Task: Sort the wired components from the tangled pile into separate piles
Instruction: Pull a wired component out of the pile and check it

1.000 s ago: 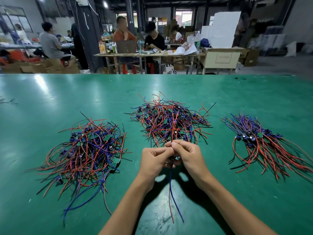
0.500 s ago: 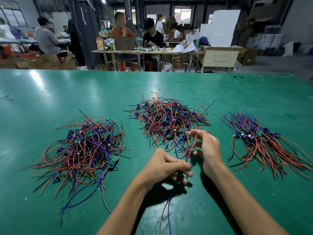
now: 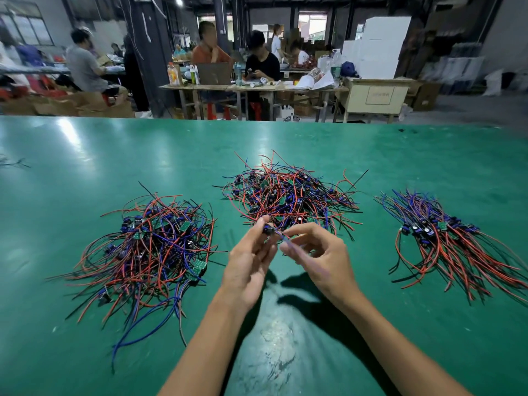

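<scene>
- A wired component [image 3: 269, 230], small and dark with a blue lead, sits raised above the green table [image 3: 371, 155], just near of the middle pile.
- The left hand [image 3: 248, 264] pinches it between thumb and fingertips, palm turned inward.
- The right hand [image 3: 317, 257] has thumb and forefinger closed narrowly on the blue lead beside the component; motion blur hides how firmly it holds.
- The tangled pile [image 3: 288, 195] of red, blue and black wires lies in the middle, far of both hands.
- A loose left pile [image 3: 148, 247] spreads wide, its wires trailing toward the near edge.
- The right pile [image 3: 445, 238] lies tidier, its small boards bunched at the far left and wires fanned to the near right.
- Beyond the table, people sit at workbenches [image 3: 251, 87] among cardboard boxes [image 3: 374, 95].
</scene>
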Demonstrator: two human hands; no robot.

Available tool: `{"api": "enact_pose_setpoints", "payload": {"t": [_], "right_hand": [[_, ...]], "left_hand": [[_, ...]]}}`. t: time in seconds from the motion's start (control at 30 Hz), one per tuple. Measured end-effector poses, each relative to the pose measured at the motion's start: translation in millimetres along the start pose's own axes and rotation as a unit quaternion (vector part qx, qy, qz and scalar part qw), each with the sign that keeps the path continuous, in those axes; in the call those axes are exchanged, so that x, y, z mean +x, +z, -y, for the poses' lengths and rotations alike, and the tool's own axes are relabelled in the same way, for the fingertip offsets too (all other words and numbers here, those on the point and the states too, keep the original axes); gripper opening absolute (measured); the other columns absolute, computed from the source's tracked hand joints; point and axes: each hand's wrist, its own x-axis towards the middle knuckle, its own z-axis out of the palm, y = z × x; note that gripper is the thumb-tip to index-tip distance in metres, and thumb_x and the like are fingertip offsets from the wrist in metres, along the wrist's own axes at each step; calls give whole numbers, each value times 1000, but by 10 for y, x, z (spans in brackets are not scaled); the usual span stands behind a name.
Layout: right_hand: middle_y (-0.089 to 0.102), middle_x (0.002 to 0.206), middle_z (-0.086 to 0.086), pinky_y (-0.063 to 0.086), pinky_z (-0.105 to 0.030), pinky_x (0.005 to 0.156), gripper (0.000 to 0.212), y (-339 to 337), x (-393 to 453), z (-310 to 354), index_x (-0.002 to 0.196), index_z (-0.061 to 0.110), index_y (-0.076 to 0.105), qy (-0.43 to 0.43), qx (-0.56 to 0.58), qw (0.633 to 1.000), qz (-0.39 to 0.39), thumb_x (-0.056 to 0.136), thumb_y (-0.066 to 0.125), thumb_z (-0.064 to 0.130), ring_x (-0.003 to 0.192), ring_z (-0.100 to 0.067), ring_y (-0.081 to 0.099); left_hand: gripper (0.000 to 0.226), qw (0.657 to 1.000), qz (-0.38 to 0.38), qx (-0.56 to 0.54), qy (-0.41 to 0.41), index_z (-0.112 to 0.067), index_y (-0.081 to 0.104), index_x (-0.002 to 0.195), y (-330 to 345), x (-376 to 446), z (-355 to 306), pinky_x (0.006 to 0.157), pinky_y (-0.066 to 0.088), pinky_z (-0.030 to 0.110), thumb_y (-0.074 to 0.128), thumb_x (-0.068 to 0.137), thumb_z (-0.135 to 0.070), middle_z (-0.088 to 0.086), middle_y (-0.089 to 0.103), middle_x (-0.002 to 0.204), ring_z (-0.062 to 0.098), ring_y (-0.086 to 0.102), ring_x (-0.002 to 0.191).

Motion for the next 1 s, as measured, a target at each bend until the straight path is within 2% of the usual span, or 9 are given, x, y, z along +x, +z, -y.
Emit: {"api": "enact_pose_setpoints", "payload": {"t": [0.23, 0.4, 0.5, 0.57, 0.63, 0.73, 0.83, 0.9, 1.0], "right_hand": [[73, 74, 2, 48, -19, 53, 13, -83, 82, 109, 82, 18, 73, 110, 112, 982, -106, 92, 72, 26, 60, -9, 62], [73, 73, 3, 52, -16, 55, 14, -307, 180, 215, 77, 20, 74, 254, 251, 931, -76, 86, 70, 30, 64, -8, 69], [70, 75, 8, 50, -19, 63, 12, -465, 222, 224, 72, 24, 79, 267, 266, 926, 0, 73, 73, 34, 68, -7, 65], [68, 78, 8, 45, -25, 71, 15, -514, 220, 197, 73, 24, 78, 235, 169, 955, 65, 72, 73, 38, 72, -6, 60], [65, 75, 6, 40, -28, 73, 20, -509, 198, 175, 74, 20, 77, 201, 79, 970, 115, 72, 74, 40, 71, -7, 55], [65, 75, 2, 42, -32, 73, 20, -457, 163, 150, 77, 16, 76, 165, 46, 979, 111, 76, 77, 36, 73, -18, 54], [72, 89, 1, 46, -39, 76, 23, -383, 130, 128, 89, 17, 81, 149, 18, 986, 71, 79, 76, 37, 79, -24, 58], [75, 98, -2, 51, -33, 78, 22, -314, 113, 114, 97, 16, 81, 152, 20, 985, 81, 89, 70, 33, 83, -16, 66], [77, 90, -2, 53, -19, 62, 29, -186, 76, 120, 98, 16, 81, 173, 66, 978, 96, 104, 53, 20, 72, -9, 69]], "left_hand": [[22, 983, 56, 156, 80, -18, 80, 88, 25, -34, 161, 80, 55, 25, 81, 67, -25, 9, 78, 93, 20, 75, 82], [27, 894, 44, 363, 258, -11, 74, 109, -39, 44, 204, 78, 57, 24, 75, 85, 2, 7, 78, 97, 13, 71, 84], [19, 944, -6, 277, 179, -10, 71, 111, -25, 52, 125, 66, 57, 22, 68, 94, -17, 16, 77, 95, 16, 71, 68], [36, 973, 35, 218, 64, -9, 71, 110, -11, 32, 78, 65, 59, 22, 63, 92, -39, 17, 77, 98, 19, 74, 70], [47, 964, 100, 246, 12, -8, 74, 109, -2, -7, 89, 69, 61, 24, 64, 86, -47, 17, 77, 100, 24, 76, 78], [31, 941, 162, 297, 23, -7, 78, 106, 1, -71, 156, 75, 60, 28, 70, 90, -33, 18, 77, 102, 32, 76, 86], [24, 950, 137, 281, 15, -3, 77, 102, -8, -63, 149, 70, 61, 28, 69, 92, -23, 20, 76, 100, 31, 77, 82], [22, 953, 121, 277, 13, 0, 76, 103, -7, -54, 133, 68, 61, 29, 68, 93, -18, 21, 76, 98, 30, 77, 79], [15, 956, 94, 276, 16, -2, 78, 98, 9, -65, 123, 61, 59, 26, 68, 93, -13, 20, 77, 95, 28, 76, 75]]}}
